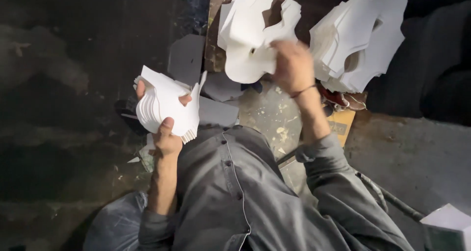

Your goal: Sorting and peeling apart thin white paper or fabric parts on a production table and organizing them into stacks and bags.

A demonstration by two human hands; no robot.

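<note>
My left hand point(166, 133) grips a thick stack of white cut-out sheets point(164, 104), thumb on the front and fingertips over the top edge. My right hand point(293, 64) is raised at the upper centre and closed on the lower edge of a single white cut-out piece point(250, 35), which lies over a pile of the same pieces. A second, larger pile of white cut-out pieces point(365, 37) stands just to the right of my right hand.
Grey card offcuts point(186, 57) lie between the hands on the dark, stained floor point(73, 84). A brown cardboard piece point(341, 123) sits under the right pile. A white block point(449, 216) lies at the lower right, a metal rod point(387, 197) beside it.
</note>
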